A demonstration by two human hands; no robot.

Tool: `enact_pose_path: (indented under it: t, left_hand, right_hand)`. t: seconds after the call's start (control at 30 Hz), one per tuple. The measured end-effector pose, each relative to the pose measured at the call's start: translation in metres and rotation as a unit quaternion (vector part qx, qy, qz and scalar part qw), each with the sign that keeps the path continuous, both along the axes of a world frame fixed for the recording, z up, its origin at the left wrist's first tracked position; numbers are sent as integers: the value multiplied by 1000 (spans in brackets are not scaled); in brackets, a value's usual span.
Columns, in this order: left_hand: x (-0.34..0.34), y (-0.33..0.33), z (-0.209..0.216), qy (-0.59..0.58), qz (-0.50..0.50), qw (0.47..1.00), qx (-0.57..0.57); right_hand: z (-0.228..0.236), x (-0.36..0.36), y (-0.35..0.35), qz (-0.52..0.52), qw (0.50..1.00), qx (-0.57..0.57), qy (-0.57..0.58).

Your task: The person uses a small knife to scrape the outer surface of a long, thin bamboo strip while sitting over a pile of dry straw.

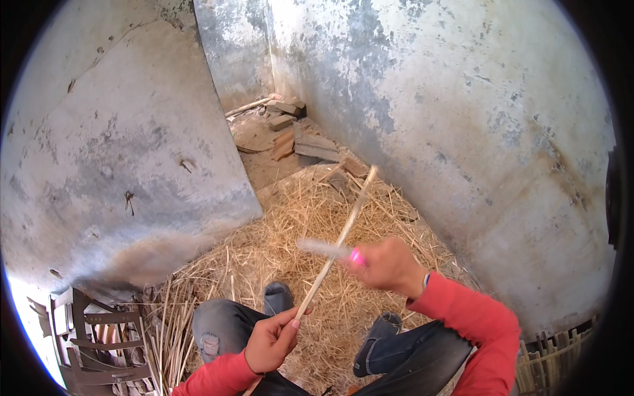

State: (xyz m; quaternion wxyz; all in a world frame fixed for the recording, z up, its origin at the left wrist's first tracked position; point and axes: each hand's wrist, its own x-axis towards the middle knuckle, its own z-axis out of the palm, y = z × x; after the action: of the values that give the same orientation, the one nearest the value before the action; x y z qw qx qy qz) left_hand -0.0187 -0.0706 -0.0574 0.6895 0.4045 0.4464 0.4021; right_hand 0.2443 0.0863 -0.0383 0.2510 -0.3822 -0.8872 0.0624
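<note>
My left hand (272, 343) is closed round the lower part of a long, pale stick (337, 248) that looks like split bamboo. The stick slants up and away to the right, its far end over the straw-coloured shavings. In my right hand (389, 265) is a knife (325, 248) with a pink handle, gripped in a closed fist. Its blade, blurred by motion, points left and overlaps the stick about halfway along. Whether the blade touches the stick I cannot tell.
Shavings (284, 228) cover the ground around my feet. Long thin strips (173, 323) lie at the left, beside a dark chair-like frame (109, 343). Bricks and boards (316, 146) are heaped in the far corner. Worn plaster walls (462, 132) stand on both sides. A slatted bamboo piece (551, 360) is at lower right.
</note>
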Motion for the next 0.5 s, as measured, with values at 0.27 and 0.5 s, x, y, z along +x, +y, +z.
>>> enact_pose_path:
  t: [0.27, 0.5]
  left_hand:
    - [-8, -9, -2, 59, 19, 997, 52]
    - [1, -7, -10, 134, 30, 984, 112]
  right_hand:
    - [26, 165, 116, -378, 910, 73, 152]
    - [34, 12, 6, -105, 987, -57, 110]
